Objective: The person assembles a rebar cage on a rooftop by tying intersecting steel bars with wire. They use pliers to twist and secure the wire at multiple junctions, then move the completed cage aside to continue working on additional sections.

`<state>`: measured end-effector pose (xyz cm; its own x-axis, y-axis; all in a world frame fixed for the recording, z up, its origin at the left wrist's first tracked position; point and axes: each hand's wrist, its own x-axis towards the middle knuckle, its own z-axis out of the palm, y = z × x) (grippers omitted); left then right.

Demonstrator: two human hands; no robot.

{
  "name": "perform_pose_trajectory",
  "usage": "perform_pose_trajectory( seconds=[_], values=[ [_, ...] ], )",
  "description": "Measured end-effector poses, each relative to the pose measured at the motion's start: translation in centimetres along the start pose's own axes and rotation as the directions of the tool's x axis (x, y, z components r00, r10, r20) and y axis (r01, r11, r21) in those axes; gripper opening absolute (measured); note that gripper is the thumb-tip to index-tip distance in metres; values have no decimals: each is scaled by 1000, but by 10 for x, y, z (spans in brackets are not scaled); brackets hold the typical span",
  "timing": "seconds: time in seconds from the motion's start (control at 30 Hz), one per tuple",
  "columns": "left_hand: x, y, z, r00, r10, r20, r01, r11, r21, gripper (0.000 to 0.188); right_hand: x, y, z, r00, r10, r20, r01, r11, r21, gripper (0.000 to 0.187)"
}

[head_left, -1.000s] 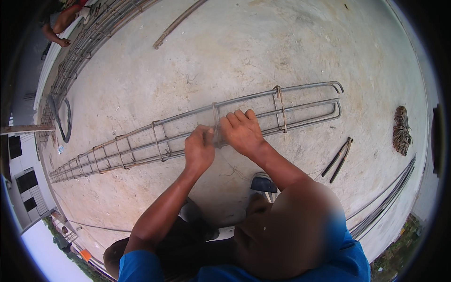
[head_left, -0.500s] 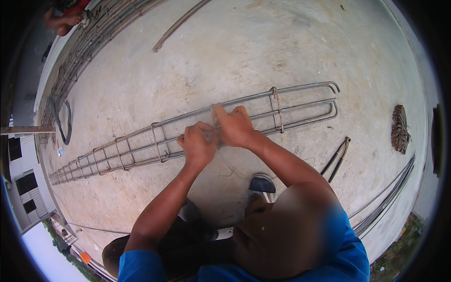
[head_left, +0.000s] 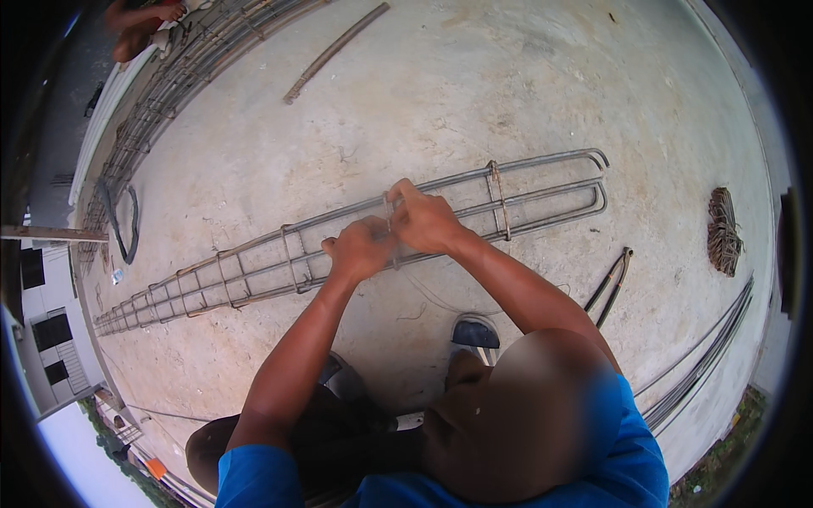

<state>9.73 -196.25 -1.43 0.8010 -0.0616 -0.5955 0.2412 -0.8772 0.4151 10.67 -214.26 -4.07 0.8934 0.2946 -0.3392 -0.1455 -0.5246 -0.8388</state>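
A long rebar cage (head_left: 340,211) lies across the concrete floor in front of me, its bars bound by square stirrups (head_left: 496,201). Both my hands are at one stirrup near the cage's right part. My right hand (head_left: 425,222) is closed around this stirrup, by the top bar. Just left of it and touching it, my left hand (head_left: 362,251) is closed at the middle bar; its fingertips are blurred and what they grip is hidden. Below the hands a thin tie wire (head_left: 430,296) trails over the floor.
Long-handled cutters (head_left: 611,284) lie at right, near my sandalled foot (head_left: 474,333). Farther right are a wire bundle (head_left: 722,233) and loose rods (head_left: 707,360). More cages (head_left: 182,89) lie at far left, by another person's arm (head_left: 140,19). A single bar (head_left: 334,55) lies beyond.
My left hand has turned and moved up slightly, closer to my right hand. The right hand's raised knuckles have lowered. The view has shifted a little.
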Motion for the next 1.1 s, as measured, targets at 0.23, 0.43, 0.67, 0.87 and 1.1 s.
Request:
perform_pose_trajectory(
  seconds=[0.23, 0.43, 0.67, 0.87, 1.1],
  values=[
    [13, -17, -15, 963, 169, 210, -119, 966, -230, 45, -18, 27, 21, 878, -440, -187, 408, 894, -186, 34],
    [15, -25, -13, 964, 205, 170, -175, 969, -175, 42, -21, 20, 9, 807, -582, -102, 538, 795, -281, 28],
    [10, -25, -8, 965, 249, 86, -246, 968, -48, 38, -32, -56, -22, 992, -124, -3, 124, 989, -79, 36],
    [8, -31, 10, 962, 255, -101, -256, 967, 2, 36, 13, -112, -22, 907, -11, 420, 279, 763, -583, 36],
    [4, -24, -1, 976, 217, -6, -216, 970, -115, 37, 24, -110, -41, 916, 111, 386, 131, 825, -549, 20]
  ],
)
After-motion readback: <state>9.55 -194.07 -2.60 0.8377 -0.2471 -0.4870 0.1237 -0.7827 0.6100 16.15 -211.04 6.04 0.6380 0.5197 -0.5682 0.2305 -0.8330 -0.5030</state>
